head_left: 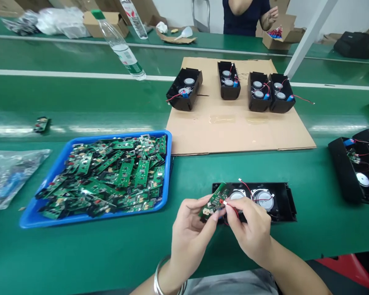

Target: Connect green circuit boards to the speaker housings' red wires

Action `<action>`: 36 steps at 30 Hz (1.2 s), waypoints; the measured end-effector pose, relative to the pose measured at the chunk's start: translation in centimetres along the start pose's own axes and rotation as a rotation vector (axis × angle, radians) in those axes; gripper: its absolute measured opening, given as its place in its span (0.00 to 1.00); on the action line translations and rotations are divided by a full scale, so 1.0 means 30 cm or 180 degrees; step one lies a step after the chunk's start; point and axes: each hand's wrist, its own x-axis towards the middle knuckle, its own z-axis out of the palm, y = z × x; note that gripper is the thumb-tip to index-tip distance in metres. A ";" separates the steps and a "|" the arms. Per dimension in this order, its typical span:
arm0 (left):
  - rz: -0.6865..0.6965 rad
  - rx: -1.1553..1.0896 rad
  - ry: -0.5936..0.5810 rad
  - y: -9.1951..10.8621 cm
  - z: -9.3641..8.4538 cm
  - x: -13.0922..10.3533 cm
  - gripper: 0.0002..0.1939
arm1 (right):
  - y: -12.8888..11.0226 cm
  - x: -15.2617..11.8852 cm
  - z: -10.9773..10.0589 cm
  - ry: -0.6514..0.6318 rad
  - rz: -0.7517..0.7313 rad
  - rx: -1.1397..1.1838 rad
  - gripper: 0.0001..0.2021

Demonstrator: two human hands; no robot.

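Between thumb and fingers, my left hand (pixel 192 233) holds a green circuit board (pixel 214 201), tilted over a black speaker housing (pixel 281 207). My right hand (pixel 252 227) pinches a small white connector (pixel 225 203) with a red wire at the board's right edge. Whether the connector sits in the board's socket cannot be made out. Two round speakers lie in the housing, the right one (pixel 263 199) in full view, the left one (pixel 238 195) partly behind my right fingers. Another thin red wire (pixel 245 184) rises from the housing between them.
A blue tray (pixel 169 176) heaped with circuit boards stands left. Several black housings with speakers rest on a cardboard sheet (pixel 233 131) ahead. More housings (pixel 344 172) are at the far right. A plastic bag (pixel 15 172) lies far left. Across the table is a person (pixel 244 18).
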 end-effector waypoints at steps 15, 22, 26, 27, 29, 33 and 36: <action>-0.0803 -0.0923 -0.0248 -0.028 0.033 0.022 0.14 | 0.052 0.032 -0.038 -0.0474 -0.0687 -0.1113 0.12; -0.0256 -0.0193 -0.0319 -0.044 0.018 -0.008 0.12 | 0.033 0.026 -0.021 -0.0436 -0.0351 -0.0679 0.15; 0.0218 0.0193 -0.0459 -0.042 0.015 -0.012 0.09 | 0.033 0.025 -0.022 -0.0417 -0.0200 -0.0622 0.15; 0.0343 0.0206 -0.0488 -0.042 0.017 -0.014 0.08 | 0.032 0.025 -0.024 -0.0408 -0.0210 -0.0609 0.15; 0.0563 0.0141 -0.0571 -0.041 0.018 -0.023 0.08 | 0.029 0.024 -0.032 -0.0389 -0.0269 -0.0555 0.15; 0.0903 0.0003 -0.0836 -0.029 0.009 -0.032 0.14 | 0.021 0.026 -0.046 -0.0376 -0.0357 -0.0347 0.14; 0.0991 -0.0010 -0.1039 -0.002 -0.002 -0.012 0.13 | 0.019 0.032 -0.044 -0.0399 -0.0433 -0.0379 0.15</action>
